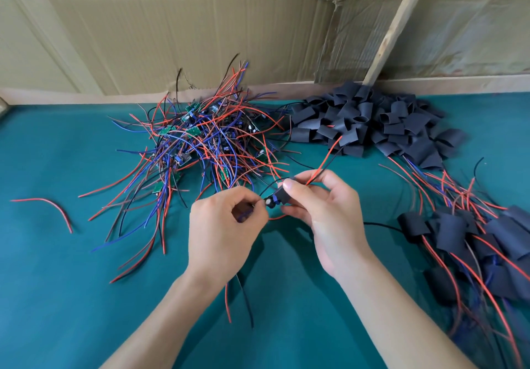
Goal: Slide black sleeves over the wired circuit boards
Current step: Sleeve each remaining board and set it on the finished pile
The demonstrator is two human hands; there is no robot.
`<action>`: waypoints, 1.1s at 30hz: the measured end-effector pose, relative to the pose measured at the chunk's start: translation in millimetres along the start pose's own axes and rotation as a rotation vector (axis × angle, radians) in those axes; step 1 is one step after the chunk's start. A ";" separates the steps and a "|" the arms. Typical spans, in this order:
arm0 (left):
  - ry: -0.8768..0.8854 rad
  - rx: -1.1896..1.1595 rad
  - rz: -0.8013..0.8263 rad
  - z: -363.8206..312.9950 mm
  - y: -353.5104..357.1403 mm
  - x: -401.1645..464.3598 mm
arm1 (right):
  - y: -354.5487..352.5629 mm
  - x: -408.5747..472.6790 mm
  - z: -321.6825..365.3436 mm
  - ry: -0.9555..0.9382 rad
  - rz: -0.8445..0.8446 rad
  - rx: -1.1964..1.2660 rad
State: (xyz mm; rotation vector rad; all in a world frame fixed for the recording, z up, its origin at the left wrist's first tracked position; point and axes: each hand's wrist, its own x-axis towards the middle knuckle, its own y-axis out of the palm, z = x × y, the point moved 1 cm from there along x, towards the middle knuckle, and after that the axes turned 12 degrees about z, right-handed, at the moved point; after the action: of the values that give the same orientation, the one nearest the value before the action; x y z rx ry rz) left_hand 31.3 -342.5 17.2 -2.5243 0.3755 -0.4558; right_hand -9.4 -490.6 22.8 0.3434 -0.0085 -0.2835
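Far left there's a stray red wire (pixel 46 206) lying on the green desk (pixel 86 297), well apart from the rest, ignore it. Next over is the pile of bare wired circuit boards (pixel 198 139), w/ red, blue and black leads sticking out everywhere. Those tangle, so lift one by the board edge, not by a lead, or you'll prob drag the neighbours along.

Middle: your left hand (pixel 220 231) is curled, fingertips pinching the leads right beside the circuit board (pixel 271 202), which hangs above the desk btwn both hands. Your right hand (pixel 324 211) pinches the black sleeve (pixel 284 195), thumb on top, sleeve partway over the board. Looks light and floppy, so squeezing hard prob flattens the opening; hold its sides loosely and pull the leads straight thru. Solder joints are likely the weak spot, so no yanking.

Back right: heap of empty black sleeves (pixel 372 122). Near right: finished sleeved boards (pixel 473 239).
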 end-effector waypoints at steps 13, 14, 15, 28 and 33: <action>-0.036 -0.074 0.026 1.8 -0.9 1.8 | -3.4 2.8 1.6 0.120 0.108 0.113; -0.049 -0.097 0.038 2.7 -1.0 2.4 | -4.3 3.1 2.1 0.114 0.117 0.100; -0.062 -0.122 0.047 3.6 -1.5 2.8 | -4.7 3.1 2.5 0.107 0.126 0.089; -0.256 -0.632 0.313 9.3 -5.8 10.5 | -10.4 5.9 6.8 0.083 0.361 0.196; -0.250 -0.719 0.459 12.2 -6.3 12.2 | -17.8 5.9 10.2 0.091 0.488 0.215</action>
State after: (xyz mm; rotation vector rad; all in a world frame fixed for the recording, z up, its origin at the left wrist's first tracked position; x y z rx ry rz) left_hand 48.2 -336.1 13.9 -2.9724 1.1510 0.2217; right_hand -9.2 -511.7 26.2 0.5538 -0.0328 0.2182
